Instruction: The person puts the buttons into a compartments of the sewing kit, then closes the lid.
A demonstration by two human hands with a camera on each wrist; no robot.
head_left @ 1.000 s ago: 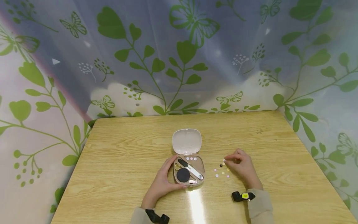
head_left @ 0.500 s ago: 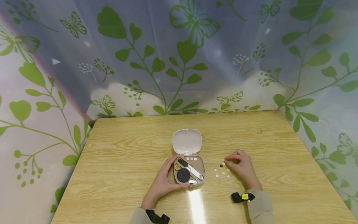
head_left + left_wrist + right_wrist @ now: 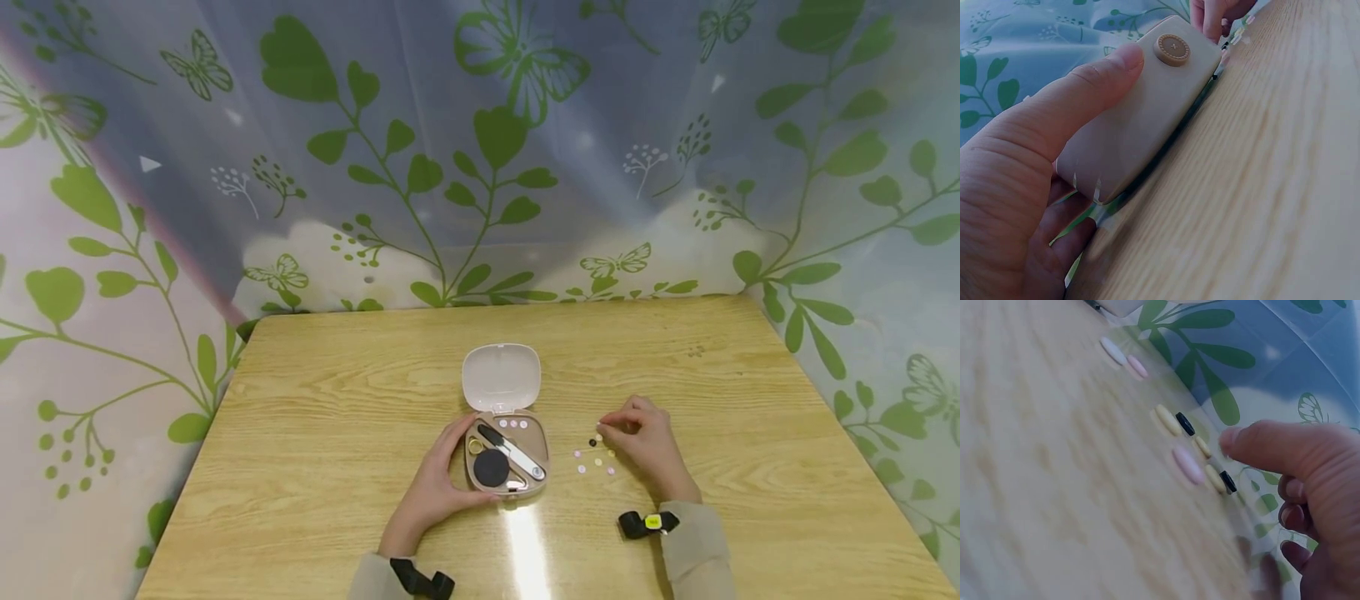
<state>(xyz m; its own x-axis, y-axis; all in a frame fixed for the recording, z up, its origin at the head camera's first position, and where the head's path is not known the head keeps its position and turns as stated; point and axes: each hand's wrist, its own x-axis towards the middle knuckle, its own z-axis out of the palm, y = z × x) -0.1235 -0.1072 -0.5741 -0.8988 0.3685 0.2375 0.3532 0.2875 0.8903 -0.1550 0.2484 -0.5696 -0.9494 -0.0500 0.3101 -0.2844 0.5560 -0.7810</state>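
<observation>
My left hand [image 3: 435, 492] grips the left side of an open sewing kit case [image 3: 543, 446], thumb at its front and fingers round the back corner. In the left wrist view, my thumb lies beside the case's round button-shaped catch [image 3: 1172, 49]. Inside lie a black-and-white tool [image 3: 517, 457], a black disc [image 3: 491, 469], a gold ring [image 3: 476, 447] and three pale buttons [image 3: 513, 424] in the back compartment. To the right, my right hand [image 3: 648, 442] pinches a small white button [image 3: 600, 426] just over the loose buttons; in the right wrist view, its thumb stands close above them.
Several loose buttons lie on the wooden table [image 3: 337, 400], among them a black one [image 3: 592, 443], a yellow one [image 3: 598, 462] and a pink one [image 3: 611, 472]. The case's raised lid [image 3: 501, 379] leans back. A patterned curtain [image 3: 480, 208] hangs behind the table.
My right hand has shifted very slightly to the left and away from me, still pinching at the same spot. The left hand and the case stay in place.
</observation>
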